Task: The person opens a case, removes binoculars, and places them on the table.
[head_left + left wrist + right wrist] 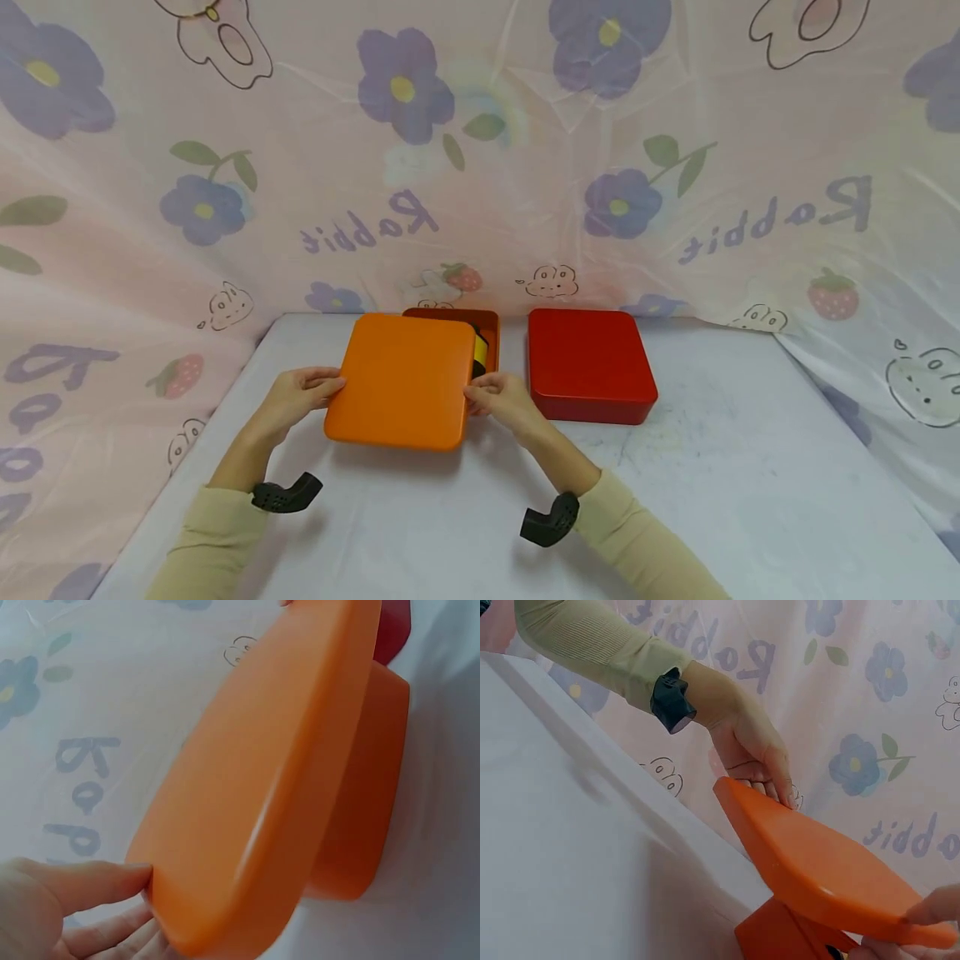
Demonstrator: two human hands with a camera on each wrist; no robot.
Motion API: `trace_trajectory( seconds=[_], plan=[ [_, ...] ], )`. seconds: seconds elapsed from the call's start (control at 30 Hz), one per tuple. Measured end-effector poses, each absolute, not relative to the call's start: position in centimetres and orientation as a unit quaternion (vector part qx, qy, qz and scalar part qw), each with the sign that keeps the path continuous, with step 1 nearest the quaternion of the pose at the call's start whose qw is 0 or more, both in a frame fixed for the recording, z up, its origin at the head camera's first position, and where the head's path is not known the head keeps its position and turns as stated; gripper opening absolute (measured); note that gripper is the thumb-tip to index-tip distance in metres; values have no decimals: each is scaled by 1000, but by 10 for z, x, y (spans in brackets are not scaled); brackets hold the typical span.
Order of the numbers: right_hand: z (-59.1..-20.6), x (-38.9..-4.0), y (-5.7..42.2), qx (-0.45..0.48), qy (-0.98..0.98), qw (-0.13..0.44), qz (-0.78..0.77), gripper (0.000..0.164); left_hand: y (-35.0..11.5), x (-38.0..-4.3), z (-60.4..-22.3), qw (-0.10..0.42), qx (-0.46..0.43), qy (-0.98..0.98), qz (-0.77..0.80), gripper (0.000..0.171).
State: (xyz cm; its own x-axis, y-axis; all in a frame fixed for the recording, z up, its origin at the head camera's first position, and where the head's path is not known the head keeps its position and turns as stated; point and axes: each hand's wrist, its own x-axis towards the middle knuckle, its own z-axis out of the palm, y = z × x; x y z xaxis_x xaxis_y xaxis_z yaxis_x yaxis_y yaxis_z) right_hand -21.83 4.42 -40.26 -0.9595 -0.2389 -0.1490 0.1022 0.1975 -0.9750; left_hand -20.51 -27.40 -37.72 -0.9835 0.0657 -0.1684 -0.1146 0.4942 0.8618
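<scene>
An orange square lid (401,383) is held up between both hands, shifted toward the front left of the orange box (492,337) it partly covers. My left hand (295,400) pinches the lid's left edge, thumb on top and fingers below, as the left wrist view shows on the lid (232,787). My right hand (504,402) pinches its right edge with the thumb above. Inside the box, a black and yellow object (480,352) shows past the lid; its kind cannot be made out. In the right wrist view the lid (825,862) tilts above the box (776,930).
To the right of the orange box sits a red square box (588,358) with its top covered. Both stand near the back edge of a white-covered table (420,525). A patterned cloth (495,167) hangs behind and at the sides.
</scene>
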Motion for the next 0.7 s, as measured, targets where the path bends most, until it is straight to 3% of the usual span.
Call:
trace_trajectory(
  seconds=[0.7],
  plan=[
    [-417, -207, 21, -59, 769, 156, -617, 24, -306, -192, -379, 107, 6, 873, 476, 58]
  ],
)
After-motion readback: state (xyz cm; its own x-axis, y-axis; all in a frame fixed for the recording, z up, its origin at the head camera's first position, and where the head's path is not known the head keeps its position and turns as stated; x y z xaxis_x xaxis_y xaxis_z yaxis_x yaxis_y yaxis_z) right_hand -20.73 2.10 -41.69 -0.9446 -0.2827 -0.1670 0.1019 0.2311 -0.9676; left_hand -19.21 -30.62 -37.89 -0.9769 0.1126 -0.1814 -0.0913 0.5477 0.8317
